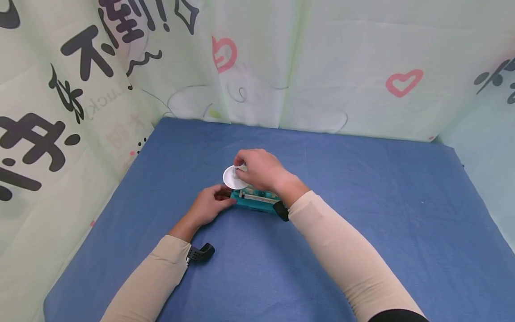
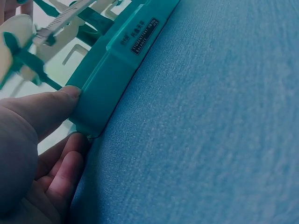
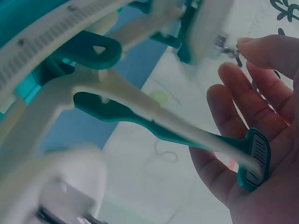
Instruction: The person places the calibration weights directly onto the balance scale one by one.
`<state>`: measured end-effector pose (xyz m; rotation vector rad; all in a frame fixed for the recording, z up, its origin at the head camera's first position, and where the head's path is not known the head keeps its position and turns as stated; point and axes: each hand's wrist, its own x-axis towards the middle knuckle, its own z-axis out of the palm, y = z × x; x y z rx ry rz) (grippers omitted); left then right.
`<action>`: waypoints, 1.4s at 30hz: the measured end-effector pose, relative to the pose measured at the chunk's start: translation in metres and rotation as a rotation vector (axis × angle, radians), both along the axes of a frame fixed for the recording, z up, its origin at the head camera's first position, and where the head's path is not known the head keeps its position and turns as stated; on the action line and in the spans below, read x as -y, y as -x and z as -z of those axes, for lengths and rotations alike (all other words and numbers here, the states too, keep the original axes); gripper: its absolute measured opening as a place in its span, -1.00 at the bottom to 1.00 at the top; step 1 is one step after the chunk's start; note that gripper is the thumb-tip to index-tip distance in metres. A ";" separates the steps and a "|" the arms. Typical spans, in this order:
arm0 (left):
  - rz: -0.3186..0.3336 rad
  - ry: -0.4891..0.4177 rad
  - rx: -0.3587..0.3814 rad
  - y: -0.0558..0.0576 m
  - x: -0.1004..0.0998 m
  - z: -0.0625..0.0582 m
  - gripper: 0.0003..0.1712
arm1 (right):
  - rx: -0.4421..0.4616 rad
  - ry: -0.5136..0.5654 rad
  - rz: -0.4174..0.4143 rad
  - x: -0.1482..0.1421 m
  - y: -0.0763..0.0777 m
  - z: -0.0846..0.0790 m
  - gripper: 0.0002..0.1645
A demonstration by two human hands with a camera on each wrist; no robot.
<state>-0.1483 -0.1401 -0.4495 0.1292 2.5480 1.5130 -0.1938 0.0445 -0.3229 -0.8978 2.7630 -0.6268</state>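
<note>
A teal student tray balance (image 2: 100, 84) with a white graduated beam (image 1: 257, 197) stands on the blue cloth. My left hand (image 1: 208, 205) grips its left end, the thumb on top of the teal base and the fingers low at its end. Over the white left pan (image 1: 230, 180) is my right hand (image 1: 260, 169). Its thumb and fingertips pinch a small shiny metal piece (image 3: 226, 48) at the pan; what kind of piece I cannot tell. The teal pointer scale (image 3: 258, 158) rises close to the right palm. In the head view the right forearm hides the balance's right end.
The blue cloth (image 1: 362, 192) covers the table around the balance. A pale curtain (image 1: 342, 67) with hearts and dark lettering hangs along the back and sides. In the right wrist view the other pan (image 3: 88, 163) bears a blurred whitish thing with dark metal (image 3: 60, 203).
</note>
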 end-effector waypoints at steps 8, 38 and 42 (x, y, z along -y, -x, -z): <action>0.001 -0.020 -0.016 -0.001 0.000 -0.001 -0.61 | 0.011 0.022 -0.003 -0.002 -0.002 -0.003 -0.74; -0.008 -0.006 0.011 0.000 -0.001 -0.002 -0.57 | -0.007 0.122 0.084 -0.051 -0.016 -0.014 -0.59; -0.008 0.005 0.018 0.000 -0.001 -0.002 -0.56 | -0.018 0.162 0.110 -0.059 -0.020 -0.009 -0.56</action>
